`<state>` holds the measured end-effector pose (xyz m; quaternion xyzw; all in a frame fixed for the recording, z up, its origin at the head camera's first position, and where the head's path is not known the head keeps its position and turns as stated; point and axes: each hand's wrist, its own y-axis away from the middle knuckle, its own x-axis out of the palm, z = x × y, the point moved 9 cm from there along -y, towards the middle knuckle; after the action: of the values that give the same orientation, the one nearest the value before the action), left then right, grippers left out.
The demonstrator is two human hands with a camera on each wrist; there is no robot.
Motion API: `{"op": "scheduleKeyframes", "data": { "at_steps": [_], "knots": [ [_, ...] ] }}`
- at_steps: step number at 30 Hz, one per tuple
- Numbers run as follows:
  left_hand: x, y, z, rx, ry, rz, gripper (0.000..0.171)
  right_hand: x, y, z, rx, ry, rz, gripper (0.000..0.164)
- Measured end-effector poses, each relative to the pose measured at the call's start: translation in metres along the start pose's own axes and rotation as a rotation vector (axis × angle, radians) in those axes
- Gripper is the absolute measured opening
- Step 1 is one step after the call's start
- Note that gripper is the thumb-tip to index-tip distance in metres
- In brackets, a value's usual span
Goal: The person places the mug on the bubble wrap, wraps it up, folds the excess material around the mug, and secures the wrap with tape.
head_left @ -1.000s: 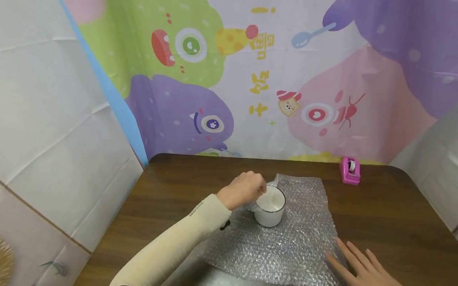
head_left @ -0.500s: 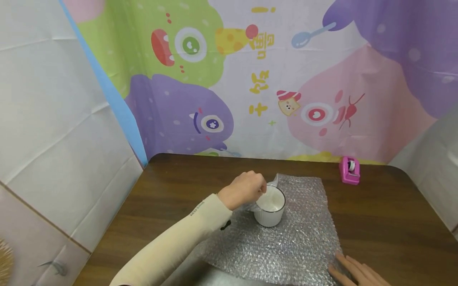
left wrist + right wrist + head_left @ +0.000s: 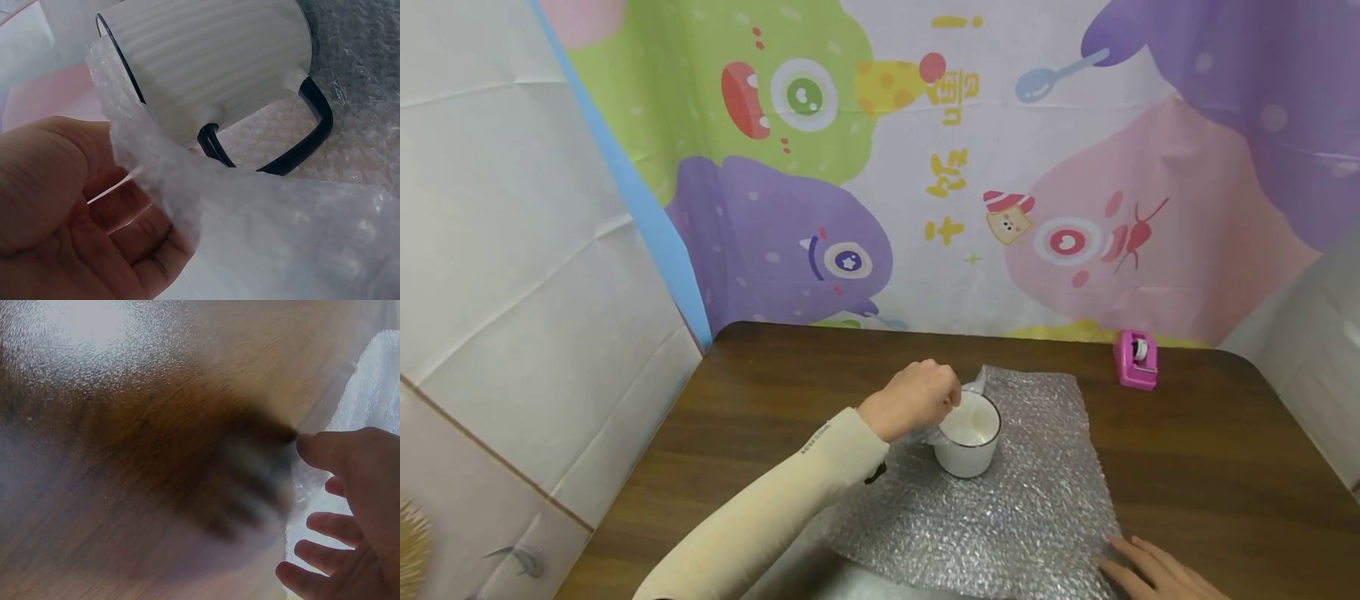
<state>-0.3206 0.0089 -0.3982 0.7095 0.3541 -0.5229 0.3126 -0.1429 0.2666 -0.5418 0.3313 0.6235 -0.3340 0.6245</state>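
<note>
One mug [image 3: 967, 459], one handle [image 3: 324, 120] on it. One bubble-wrap sheet [image 3: 1015, 517]. One left hand [image 3: 913, 400], one right hand [image 3: 1159, 573]. One tape dispenser [image 3: 1137, 380], one roll [image 3: 1140, 349] in it. One bench [image 3: 1210, 450]. One printed backdrop [image 3: 925, 275]. Three printed eyes [image 3: 805, 95].

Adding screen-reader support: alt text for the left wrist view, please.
A left hand holds the raised edge of some bubble wrap beside a white ribbed mug. The wrap hides part of the mug's dark handle.
</note>
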Motion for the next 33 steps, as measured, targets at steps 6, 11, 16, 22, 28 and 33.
{"op": "scheduleKeyframes", "data": {
  "at_steps": [6,11,16,22,28,33],
  "knots": [
    [-0.001,0.001,0.0,0.002,0.005,0.002,0.026,-0.018,-0.002,0.006,0.025,0.01,-0.059,0.068],
    [-0.002,0.001,0.0,0.012,-0.005,-0.005,0.024,-0.045,-0.004,0.016,0.035,0.036,-0.2,0.063],
    [-0.002,0.001,-0.001,0.019,-0.017,-0.014,0.023,-0.06,-0.003,0.02,0.026,0.049,-0.265,0.059],
    [-0.002,0.001,-0.001,0.016,-0.006,-0.013,0.024,-0.066,-0.002,0.021,0.0,0.027,-0.275,0.055],
    [-0.003,0.003,-0.002,0.023,-0.001,-0.014,0.024,-0.081,0.0,0.029,-0.018,0.027,-0.378,0.05],
    [-0.004,0.003,-0.003,0.026,-0.005,-0.015,0.024,-0.092,0.001,0.032,-0.052,0.029,-0.449,0.045]
  ]
}}
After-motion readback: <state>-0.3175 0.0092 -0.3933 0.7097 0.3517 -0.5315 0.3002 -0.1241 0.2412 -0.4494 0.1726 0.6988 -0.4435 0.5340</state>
